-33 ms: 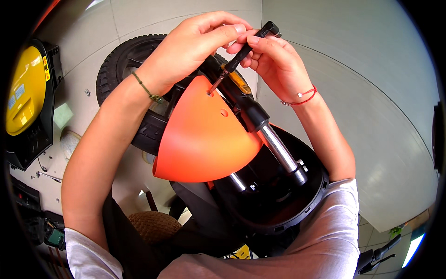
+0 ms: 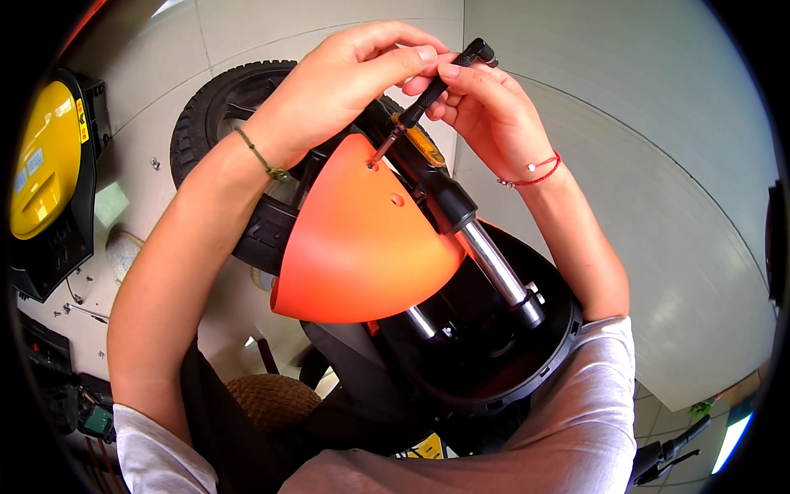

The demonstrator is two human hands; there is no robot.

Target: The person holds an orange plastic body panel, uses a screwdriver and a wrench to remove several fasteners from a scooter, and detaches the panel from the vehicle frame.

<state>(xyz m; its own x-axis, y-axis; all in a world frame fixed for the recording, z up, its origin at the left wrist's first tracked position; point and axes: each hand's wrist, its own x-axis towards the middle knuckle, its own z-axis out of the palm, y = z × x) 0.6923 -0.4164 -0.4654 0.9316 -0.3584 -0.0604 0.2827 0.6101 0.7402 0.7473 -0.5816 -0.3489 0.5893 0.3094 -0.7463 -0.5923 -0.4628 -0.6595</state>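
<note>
Right hand (image 2: pixel 498 103): thumb and fingers curled, gripping the black screwdriver (image 2: pixel 428 97). Left hand (image 2: pixel 346 78): fingers bent in, tips just beside the right fingertips (can't tell if they grip the handle too). Screwdriver slants from the right fingers down-left, shaft below both hands, tip at the upper hole (image 2: pixel 373 166) of the orange cover (image 2: pixel 362 255). Cover sits bodyward of both hands, its curved edge facing the right forearm. Tyre (image 2: pixel 197 132) lies behind the left wrist, so that side is tight; room opens outward from the right hand, over the pale grey surface (image 2: pixel 634 206). Count: 1 screwdriver held, 1 cover, 2 holes visible in it, 1 tyre, 1 amber reflector (image 2: pixel 428 150) below the right fingers, 2 chrome tubes (image 2: pixel 496 259) bodyward of the right hand (one mostly hidden).
</note>
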